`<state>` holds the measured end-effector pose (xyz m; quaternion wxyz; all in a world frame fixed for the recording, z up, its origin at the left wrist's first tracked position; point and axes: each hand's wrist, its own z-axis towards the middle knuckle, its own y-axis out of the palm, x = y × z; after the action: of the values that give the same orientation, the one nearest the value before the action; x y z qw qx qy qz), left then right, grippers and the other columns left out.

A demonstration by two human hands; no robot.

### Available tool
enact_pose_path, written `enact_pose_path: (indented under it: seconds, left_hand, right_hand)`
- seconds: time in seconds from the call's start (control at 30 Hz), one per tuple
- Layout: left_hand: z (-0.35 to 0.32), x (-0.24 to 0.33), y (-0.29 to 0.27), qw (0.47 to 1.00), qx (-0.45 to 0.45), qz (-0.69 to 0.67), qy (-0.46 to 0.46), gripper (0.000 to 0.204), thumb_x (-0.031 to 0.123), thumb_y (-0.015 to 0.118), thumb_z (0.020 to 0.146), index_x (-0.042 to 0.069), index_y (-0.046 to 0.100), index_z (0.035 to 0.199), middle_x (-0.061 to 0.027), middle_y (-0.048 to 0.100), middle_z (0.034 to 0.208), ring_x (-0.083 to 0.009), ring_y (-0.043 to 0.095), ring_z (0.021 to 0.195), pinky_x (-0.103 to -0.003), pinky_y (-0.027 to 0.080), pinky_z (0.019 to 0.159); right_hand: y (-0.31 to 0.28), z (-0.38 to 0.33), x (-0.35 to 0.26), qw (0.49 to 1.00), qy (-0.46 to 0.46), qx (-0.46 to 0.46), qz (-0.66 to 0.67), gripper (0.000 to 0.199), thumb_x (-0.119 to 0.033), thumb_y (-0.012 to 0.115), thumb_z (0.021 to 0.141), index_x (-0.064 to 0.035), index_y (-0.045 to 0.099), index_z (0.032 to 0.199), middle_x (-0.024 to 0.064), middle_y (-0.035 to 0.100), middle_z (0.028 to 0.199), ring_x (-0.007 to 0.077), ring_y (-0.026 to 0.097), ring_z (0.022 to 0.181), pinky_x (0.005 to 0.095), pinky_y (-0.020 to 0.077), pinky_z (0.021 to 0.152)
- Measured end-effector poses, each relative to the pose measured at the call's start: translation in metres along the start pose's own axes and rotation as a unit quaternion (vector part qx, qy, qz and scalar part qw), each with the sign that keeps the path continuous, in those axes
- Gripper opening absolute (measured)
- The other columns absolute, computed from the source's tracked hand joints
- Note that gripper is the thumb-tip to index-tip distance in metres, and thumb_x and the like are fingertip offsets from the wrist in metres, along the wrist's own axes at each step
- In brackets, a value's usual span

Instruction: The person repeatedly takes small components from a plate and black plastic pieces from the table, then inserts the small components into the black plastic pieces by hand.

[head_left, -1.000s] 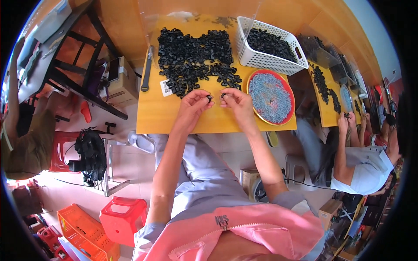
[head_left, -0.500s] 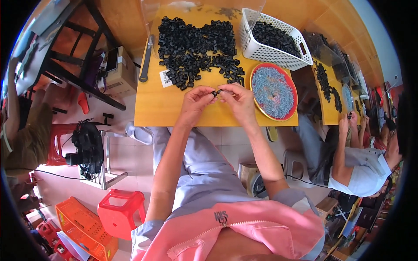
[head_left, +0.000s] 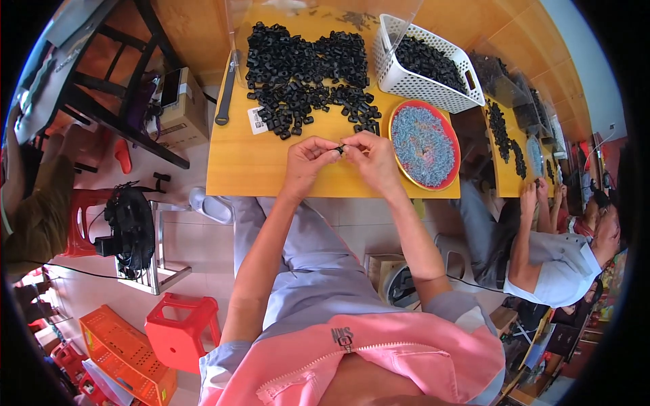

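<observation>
Both hands meet over the front part of the yellow table. My left hand is closed, with thumb and fingertips pinching a small black plastic part. From the other side, my right hand grips the same part, its fingertips almost touching the left ones. Any smaller piece between them is hidden by the fingers. Just beyond lies a wide heap of similar black parts. Beside my right hand is a round red plate with a yellow edge, full of tiny bluish pieces.
A white perforated basket of black parts stands back right. A dark long-handled tool and a white printed label lie left of the heap. Left on the floor are a red stool and orange crate. A co-worker sits right.
The hands stay together over the table edge, and the black part between the fingertips has turned slightly and shifted a little right. The whole view has moved slightly.
</observation>
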<state>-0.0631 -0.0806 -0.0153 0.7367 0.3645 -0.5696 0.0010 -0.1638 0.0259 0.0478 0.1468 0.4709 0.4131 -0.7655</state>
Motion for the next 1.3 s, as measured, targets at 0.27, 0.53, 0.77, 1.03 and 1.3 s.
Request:
enact_pose_path:
  seconds: [0.27, 0.53, 0.77, 1.03, 1.3]
  left_hand:
    - [-0.001, -0.005, 0.001, 1.0, 0.018, 0.005, 0.004, 0.01, -0.001, 0.063, 0.079, -0.003, 0.062, 0.089, -0.0061, 0.064, 0.081, -0.0094, 0.06, 0.073, -0.021, 0.049, 0.069]
    - [0.0, -0.007, 0.0, 1.0, 0.009, 0.024, 0.012, 0.009, -0.004, 0.061, 0.078, -0.003, 0.062, 0.087, -0.0063, 0.064, 0.081, -0.0093, 0.06, 0.072, -0.021, 0.049, 0.068]
    - [0.002, -0.011, 0.007, 0.998, 0.037, 0.035, 0.025, 0.006, -0.004, 0.061, 0.078, -0.003, 0.061, 0.084, -0.0058, 0.063, 0.079, -0.0083, 0.059, 0.07, -0.02, 0.049, 0.065]
    - [0.004, -0.024, 0.015, 0.987, 0.114, 0.088, 0.068, 0.004, -0.005, 0.061, 0.078, -0.003, 0.06, 0.081, -0.0024, 0.061, 0.075, -0.0056, 0.056, 0.068, -0.018, 0.046, 0.062]
    - [0.006, -0.02, 0.025, 0.981, 0.167, 0.088, 0.052, 0.005, -0.006, 0.058, 0.078, -0.005, 0.059, 0.083, -0.0064, 0.063, 0.08, -0.0093, 0.059, 0.07, -0.02, 0.049, 0.066]
  right_hand:
    - [0.003, 0.0, 0.007, 0.999, 0.03, -0.007, -0.024, 0.008, 0.001, 0.06, 0.076, 0.0038, 0.062, 0.083, 0.0069, 0.062, 0.07, 0.0106, 0.058, 0.058, 0.0248, 0.0458, 0.052]
    - [0.004, 0.001, 0.015, 0.981, 0.144, -0.038, 0.122, 0.006, 0.002, 0.058, 0.076, 0.0044, 0.06, 0.081, 0.006, 0.059, 0.064, 0.0096, 0.056, 0.056, 0.0259, 0.045, 0.05]
    - [0.017, -0.002, 0.028, 0.999, 0.033, 0.037, 0.003, 0.005, 0.002, 0.058, 0.072, 0.0038, 0.06, 0.076, 0.0147, 0.06, 0.068, 0.0221, 0.059, 0.057, 0.0312, 0.0451, 0.052]
    - [0.021, -0.004, 0.022, 0.995, -0.037, 0.057, -0.079, 0.013, 0.005, 0.058, 0.069, 0.0047, 0.058, 0.082, 0.0133, 0.056, 0.073, 0.0229, 0.058, 0.062, 0.0311, 0.0467, 0.055]
    - [0.036, -0.009, 0.018, 0.989, -0.037, 0.125, -0.07, 0.025, 0.005, 0.065, 0.066, 0.0062, 0.057, 0.09, 0.0125, 0.054, 0.077, 0.0199, 0.059, 0.063, 0.0279, 0.0502, 0.056]
